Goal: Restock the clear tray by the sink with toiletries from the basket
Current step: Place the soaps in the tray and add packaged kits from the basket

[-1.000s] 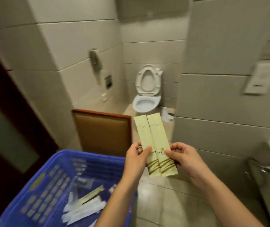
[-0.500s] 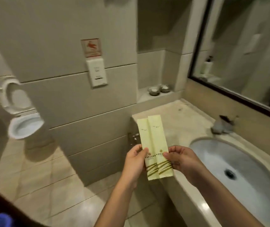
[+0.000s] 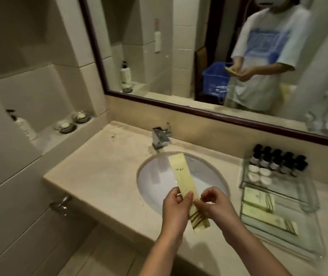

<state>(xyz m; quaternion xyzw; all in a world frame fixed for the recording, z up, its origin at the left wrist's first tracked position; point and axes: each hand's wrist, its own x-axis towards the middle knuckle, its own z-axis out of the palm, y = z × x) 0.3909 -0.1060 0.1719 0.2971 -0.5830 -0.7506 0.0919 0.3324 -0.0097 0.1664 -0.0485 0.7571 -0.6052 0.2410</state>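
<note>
Swung right since half a second back: toilet and wall plate gone from view, sink [image 3: 155, 184] now dead ahead, clear tray [image 3: 302, 244] in sight at far right. Packets [image 3: 181, 176] that were fanned side by side now overlap, with only one face showing up top. Left hand [image 3: 176, 206] pinches them low down, thumb on the front. Right hand [image 3: 215, 206] has its fingers curled at the right edge, nipping the striped end. Packets are over the basin, apart from the tray.

Step in hand, as I read it: carry to the tray. Better to let one hand take the pair, travel right over the counter [image 3: 99, 166] and lay them flat beside the flat packs [image 3: 257, 200] already in there (striped ends the same way would sit tidy). Keep a firm pinch while over the basin.

Around, left to right:
- pump bottle [image 3: 22, 124] and two soap dishes [image 3: 65, 125] on the ledge
- tap [image 3: 160, 137] behind the basin
- dark bottles [image 3: 278, 162] and white rounds [image 3: 258, 174] crowding the tray's back end, so the free room looks to be at the front

Basket [image 3: 215, 78] shows only in the mirror.
</note>
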